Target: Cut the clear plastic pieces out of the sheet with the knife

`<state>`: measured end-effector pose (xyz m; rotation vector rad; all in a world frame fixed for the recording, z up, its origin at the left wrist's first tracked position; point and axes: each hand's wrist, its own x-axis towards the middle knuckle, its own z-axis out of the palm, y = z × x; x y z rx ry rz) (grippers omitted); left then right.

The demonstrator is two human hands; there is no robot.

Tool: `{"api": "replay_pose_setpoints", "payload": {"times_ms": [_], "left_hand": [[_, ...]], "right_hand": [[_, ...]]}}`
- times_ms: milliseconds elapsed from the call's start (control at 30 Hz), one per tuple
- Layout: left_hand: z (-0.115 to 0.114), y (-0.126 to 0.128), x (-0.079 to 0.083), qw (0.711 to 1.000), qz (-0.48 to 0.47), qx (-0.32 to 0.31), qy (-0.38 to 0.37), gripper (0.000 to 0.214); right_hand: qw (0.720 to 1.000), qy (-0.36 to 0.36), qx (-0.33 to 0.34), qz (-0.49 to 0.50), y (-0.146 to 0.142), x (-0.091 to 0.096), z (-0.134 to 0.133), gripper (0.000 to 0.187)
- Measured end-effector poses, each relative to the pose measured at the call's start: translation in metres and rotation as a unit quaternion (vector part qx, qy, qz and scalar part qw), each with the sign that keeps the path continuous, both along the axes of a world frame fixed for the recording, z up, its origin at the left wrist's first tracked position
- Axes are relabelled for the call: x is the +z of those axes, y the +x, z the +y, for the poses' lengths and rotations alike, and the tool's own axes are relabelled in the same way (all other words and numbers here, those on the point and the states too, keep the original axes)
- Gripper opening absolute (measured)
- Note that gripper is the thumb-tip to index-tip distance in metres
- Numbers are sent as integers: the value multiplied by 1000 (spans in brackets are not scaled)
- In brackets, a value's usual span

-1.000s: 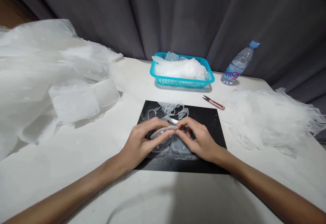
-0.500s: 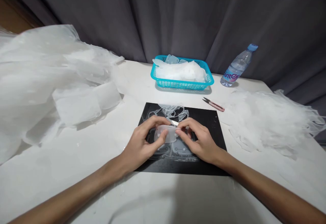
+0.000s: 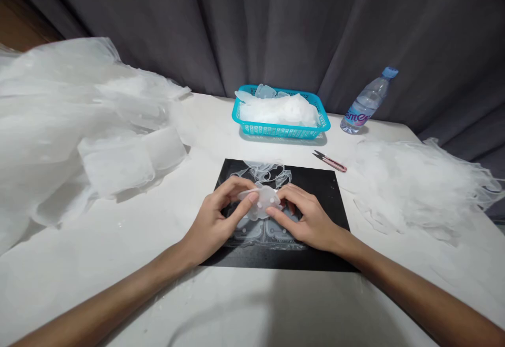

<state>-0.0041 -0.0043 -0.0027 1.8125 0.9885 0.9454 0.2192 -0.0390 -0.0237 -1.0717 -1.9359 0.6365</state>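
Note:
Between my two hands is a small translucent white silicone-like piece (image 3: 263, 203) with dots on it, held above a black mat (image 3: 311, 255). My left hand (image 3: 226, 213) pinches its left side between thumb and fingers. On its right side, the thumb and fingers of my right hand (image 3: 305, 213) are closed on it. Beneath my hands, clear moulded shapes (image 3: 278, 228) lie on the mat, partly covered by the fingers. Thin translucent looped strips (image 3: 272, 172) rest at the mat's far edge.
A turquoise basket (image 3: 282, 130) of white pieces stands at the back. Pink-handled thread snips (image 3: 330, 161) lie beyond the mat, near a water bottle (image 3: 365, 102). Large heaps of translucent sheets (image 3: 118, 163) cover the left; a tangled translucent pile (image 3: 418, 189) sits right.
The piece has been turned between my fingers, so its dotted face shows more. My right thumb has shifted lower along it. Both hands stay over the mat.

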Motion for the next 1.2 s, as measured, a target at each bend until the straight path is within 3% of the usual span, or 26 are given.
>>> {"api": "replay_pose_setpoints", "payload": {"times_ms": [367, 567, 667, 767, 967, 1200], "left_hand": [[-3, 2, 1, 990, -10, -79, 115, 13], [-2, 4, 0, 995, 29, -56, 78, 13], [-2, 3, 1, 993, 49, -94, 60, 23], [-4, 1, 1, 989, 56, -122, 62, 23], [-4, -2, -1, 992, 16, -84, 93, 19], [-4, -3, -4, 988, -1, -89, 125, 25]], "right_hand": [[999, 3, 35, 32, 1, -2, 1, 4], [999, 25, -6, 41, 0, -1, 0, 5], [995, 58, -39, 70, -1, 0, -2, 3], [993, 80, -37, 76, -1, 0, -2, 2], [994, 80, -25, 75, -1, 3, -2, 5], [994, 76, -22, 75, 0, 2, -2, 6]]}}
